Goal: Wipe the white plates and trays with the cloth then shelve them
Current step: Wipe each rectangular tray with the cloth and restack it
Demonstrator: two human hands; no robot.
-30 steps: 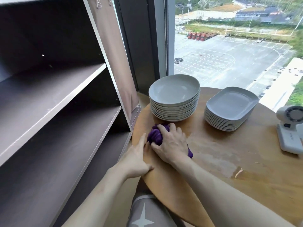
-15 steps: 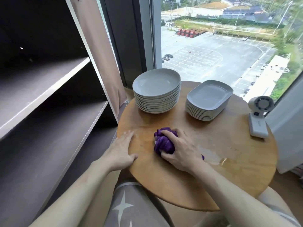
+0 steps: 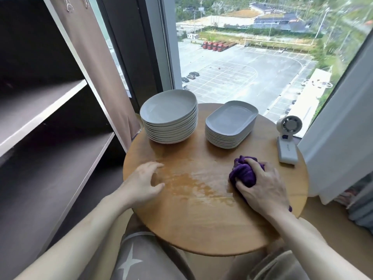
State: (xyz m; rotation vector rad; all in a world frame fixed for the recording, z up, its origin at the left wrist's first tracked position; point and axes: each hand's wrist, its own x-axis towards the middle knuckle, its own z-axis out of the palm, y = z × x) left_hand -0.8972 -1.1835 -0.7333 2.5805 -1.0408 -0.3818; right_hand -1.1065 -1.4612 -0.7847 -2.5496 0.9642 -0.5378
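A stack of white round plates (image 3: 169,116) stands at the back left of the round wooden table (image 3: 201,229). Beside it on the right is a stack of white oblong trays (image 3: 231,123). My right hand (image 3: 262,186) grips a bunched purple cloth (image 3: 243,171) and presses it on the table's right side, in front of the trays. My left hand (image 3: 142,182) rests on the table near its left edge, fingers loosely curved and holding nothing. A wet smear shines on the wood between my hands.
A dark shelf unit (image 3: 40,122) with bare boards stands to the left of the table. A small white desk fan (image 3: 287,138) sits at the table's right edge. A window and curtains lie behind. My knees are under the table's near edge.
My right hand has slid the purple cloth from the table's left side across to the right, leaving a wet streak. My left hand has stayed near the left edge.
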